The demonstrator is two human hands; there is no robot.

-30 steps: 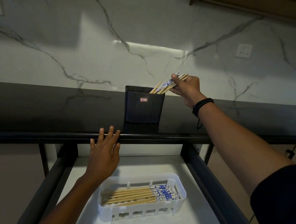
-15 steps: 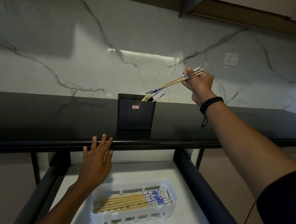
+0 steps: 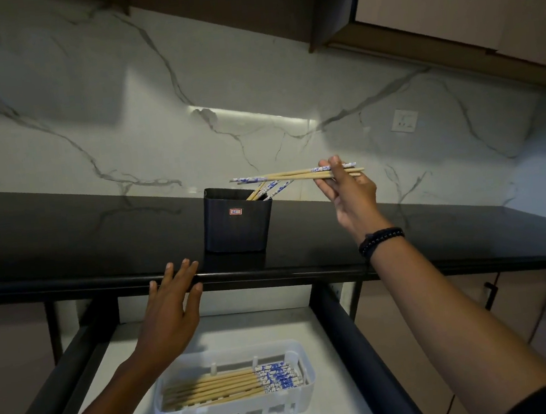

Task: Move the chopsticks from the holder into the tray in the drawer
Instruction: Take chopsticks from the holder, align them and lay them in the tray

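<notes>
Chopsticks, a small bundle of them, sit pinched between the thumb and fingertips of the right hand, with the fingers curled around them near one end. The bundle lies almost level, above and to the right of the holder, touching neither its rim nor the few sticks left inside, which lean out to the right. Half a second ago the same bundle slanted upward with its lower tips still at the holder's mouth; now it has come clear and flattened out, and the hand has turned so that its palm shows.

The left hand holds nothing. Its fingers are straight and spread over the front edge of the counter, much as they were a moment before; whether they press on the edge I cannot tell.

The sticks are pale wood, slim and straight, with a blue and white pattern at one end. A dark beaded bracelet circles the right wrist. The holder is a dark, matte, rounded box with a small red label, standing on the glossy black counter. Below, the drawer stands open, white inside with dark side rails. In it rests a white plastic tray with slotted walls, and more chopsticks lie side by side within, patterned ends to the right. Behind everything rises a white marble-veined wall.
</notes>
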